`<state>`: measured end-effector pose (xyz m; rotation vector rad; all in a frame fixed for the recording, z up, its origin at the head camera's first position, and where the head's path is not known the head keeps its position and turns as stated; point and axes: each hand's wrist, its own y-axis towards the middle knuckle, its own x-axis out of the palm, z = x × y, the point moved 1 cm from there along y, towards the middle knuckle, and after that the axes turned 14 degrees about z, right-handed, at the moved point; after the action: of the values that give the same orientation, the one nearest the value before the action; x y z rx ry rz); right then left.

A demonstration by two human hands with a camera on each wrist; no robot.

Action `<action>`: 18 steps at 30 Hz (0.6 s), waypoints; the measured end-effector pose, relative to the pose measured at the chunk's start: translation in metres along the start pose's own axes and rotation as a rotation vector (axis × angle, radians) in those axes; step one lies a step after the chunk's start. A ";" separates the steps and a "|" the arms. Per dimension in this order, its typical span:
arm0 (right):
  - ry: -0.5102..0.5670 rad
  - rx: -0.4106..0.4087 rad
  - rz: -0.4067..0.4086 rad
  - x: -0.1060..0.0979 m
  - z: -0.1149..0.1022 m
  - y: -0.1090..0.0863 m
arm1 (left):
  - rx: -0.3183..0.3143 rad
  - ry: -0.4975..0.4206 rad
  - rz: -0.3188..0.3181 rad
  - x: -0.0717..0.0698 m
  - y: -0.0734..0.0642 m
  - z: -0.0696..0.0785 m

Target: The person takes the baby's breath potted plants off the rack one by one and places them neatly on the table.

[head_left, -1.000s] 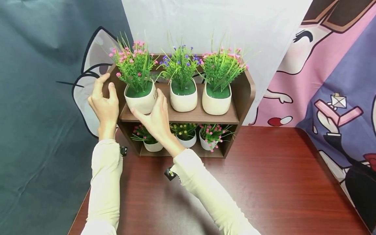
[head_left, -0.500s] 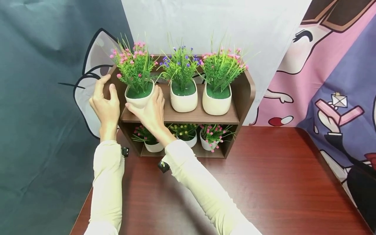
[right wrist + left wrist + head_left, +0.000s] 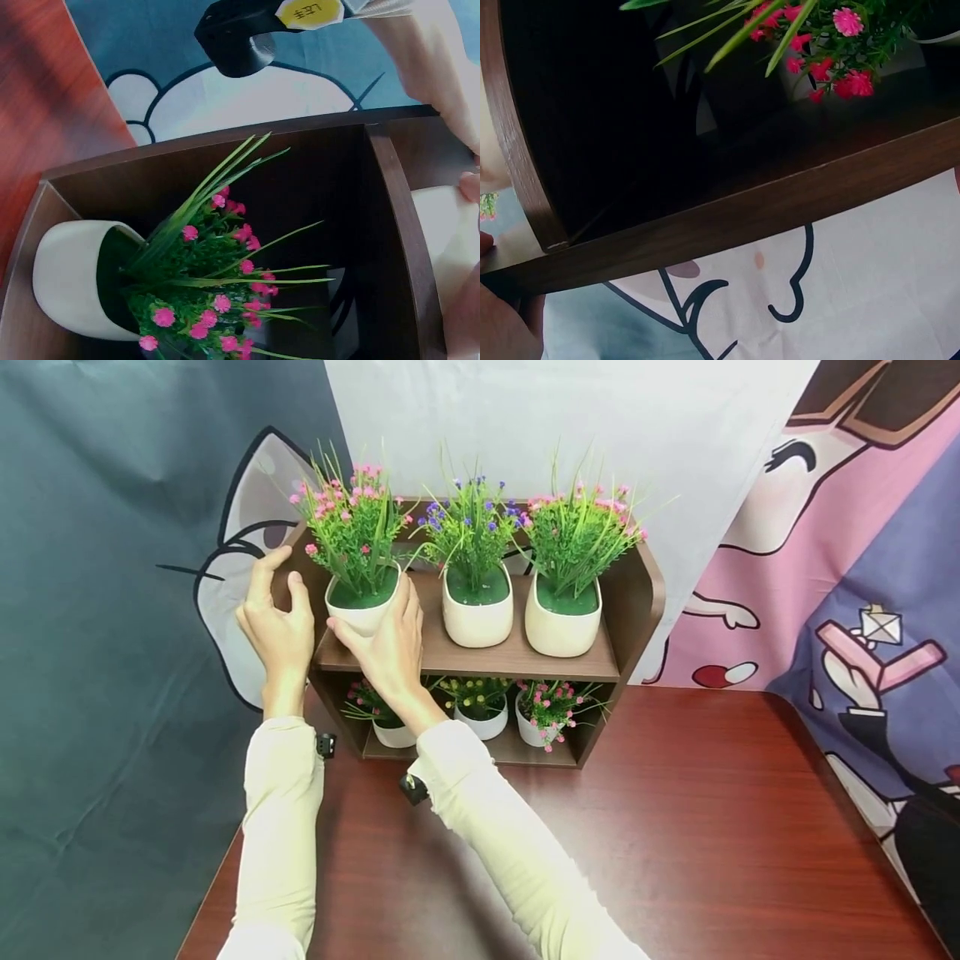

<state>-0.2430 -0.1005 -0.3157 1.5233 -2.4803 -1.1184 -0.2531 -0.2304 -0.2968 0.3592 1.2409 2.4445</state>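
A white flowerpot (image 3: 365, 617) with pink artificial flowers stands at the left end of a brown two-tier shelf's (image 3: 442, 653) top board. My right hand (image 3: 393, 647) grips this pot, thumb across its front and fingers along its right side. In the right wrist view, part of that white pot (image 3: 442, 232) shows at the right edge. My left hand (image 3: 281, 627) holds the shelf's left side panel between thumb and fingers. The left wrist view catches part of the left hand (image 3: 506, 322) beside the panel's edge (image 3: 757, 199).
Beside the gripped pot stand a purple-flowered pot (image 3: 477, 614) and another pink-flowered pot (image 3: 562, 622). Three smaller pots, one with yellow flowers (image 3: 480, 718), sit on the lower tier. The shelf rests on a reddish wooden table (image 3: 712, 810), before patterned cloth (image 3: 112, 610).
My right hand has shifted slightly left and closed further round the pot. The left hand stays at the side panel. The head view has shifted a little.
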 end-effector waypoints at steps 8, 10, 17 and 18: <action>0.032 0.002 -0.003 -0.003 0.000 0.002 | 0.011 -0.025 -0.011 0.002 0.003 0.003; 0.050 0.012 -0.009 -0.004 0.001 0.000 | 0.017 -0.028 -0.010 0.001 0.002 0.003; 0.090 0.026 -0.030 -0.013 0.001 -0.009 | 0.046 -0.042 -0.009 -0.002 0.000 0.001; 0.092 0.024 -0.034 -0.014 0.000 -0.010 | 0.046 -0.041 -0.007 -0.002 0.001 0.001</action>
<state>-0.2281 -0.0922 -0.3174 1.5909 -2.4252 -1.0026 -0.2510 -0.2313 -0.2960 0.4149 1.2809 2.3933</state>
